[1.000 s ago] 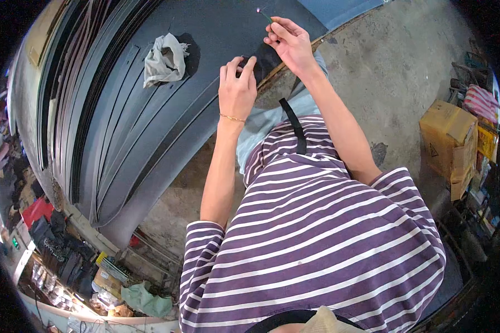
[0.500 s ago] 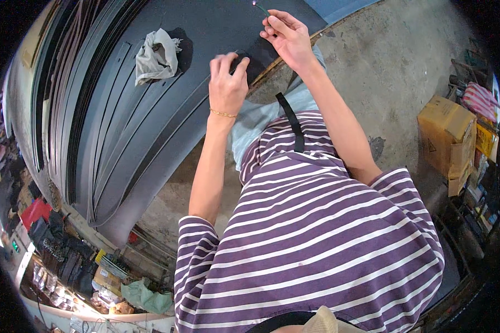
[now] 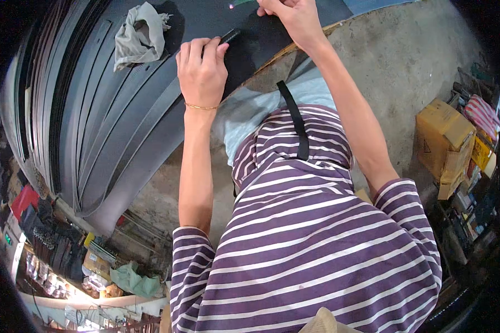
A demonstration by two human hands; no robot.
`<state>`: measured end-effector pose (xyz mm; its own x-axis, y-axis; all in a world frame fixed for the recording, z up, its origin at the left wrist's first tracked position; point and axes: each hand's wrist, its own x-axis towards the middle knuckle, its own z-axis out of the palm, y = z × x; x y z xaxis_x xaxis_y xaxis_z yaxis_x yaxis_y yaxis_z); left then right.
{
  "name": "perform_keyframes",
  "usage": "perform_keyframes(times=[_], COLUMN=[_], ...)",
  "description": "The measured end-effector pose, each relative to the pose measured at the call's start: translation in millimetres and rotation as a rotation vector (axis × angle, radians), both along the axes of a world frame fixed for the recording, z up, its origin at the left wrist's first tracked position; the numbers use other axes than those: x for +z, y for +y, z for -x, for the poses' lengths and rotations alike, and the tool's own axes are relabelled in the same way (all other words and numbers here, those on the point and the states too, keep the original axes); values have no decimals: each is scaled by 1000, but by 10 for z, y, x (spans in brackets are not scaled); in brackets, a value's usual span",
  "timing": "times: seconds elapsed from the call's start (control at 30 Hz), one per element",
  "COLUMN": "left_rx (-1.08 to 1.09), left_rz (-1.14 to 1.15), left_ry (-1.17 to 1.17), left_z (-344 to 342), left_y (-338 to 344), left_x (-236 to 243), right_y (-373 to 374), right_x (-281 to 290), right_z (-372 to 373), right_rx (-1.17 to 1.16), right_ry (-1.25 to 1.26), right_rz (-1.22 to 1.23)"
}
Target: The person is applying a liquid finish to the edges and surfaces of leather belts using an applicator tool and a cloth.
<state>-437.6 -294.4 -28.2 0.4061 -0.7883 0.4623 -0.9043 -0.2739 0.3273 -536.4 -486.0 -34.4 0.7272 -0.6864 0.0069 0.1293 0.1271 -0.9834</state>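
My left hand (image 3: 201, 69), with a thin gold bracelet at the wrist, is low over the dark work surface (image 3: 203, 16). Its fingers are closed on a short black piece (image 3: 231, 36) that sticks out past the thumb and index finger; the rest is hidden. At the top edge, my right hand (image 3: 294, 19) pinches a thin dark-green stick (image 3: 245, 3) with a small bright pinkish tip pointing left. That tip is just above and beyond the black piece, apart from it. A crumpled grey cloth (image 3: 141, 36) lies left of my left hand.
Long black strips (image 3: 103, 122) lie fanned along the surface's left side. A cardboard box (image 3: 444, 139) stands on the concrete floor (image 3: 372, 61) to the right, beside a striped bag (image 3: 483, 114). A green plastic bag (image 3: 136, 279) and piled goods are at lower left.
My left hand has moved left, and more of the black piece now shows. The stick's bright tip has moved left with my right hand near the top edge. The view has shifted slightly.
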Motion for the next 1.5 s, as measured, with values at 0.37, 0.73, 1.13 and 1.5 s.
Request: perform_keyframes(times=[0.37, 0.73, 1.13, 1.5], left_rx=[39, 43, 38, 32], left_rz=[48, 65, 61, 45], left_ry=[-12, -27, -21, -22], left_z=[-7, -7, -9, -4], left_y=[-32, -29, -19, -15], left_x=[-51, -83, -95, -72], right_y=[67, 54, 57, 45], right_x=[101, 143, 144, 184], right_z=[24, 46, 46, 55], right_rx=[120, 168, 177, 174], right_ry=[114, 126, 135, 127], right_rz=[76, 73, 77, 38])
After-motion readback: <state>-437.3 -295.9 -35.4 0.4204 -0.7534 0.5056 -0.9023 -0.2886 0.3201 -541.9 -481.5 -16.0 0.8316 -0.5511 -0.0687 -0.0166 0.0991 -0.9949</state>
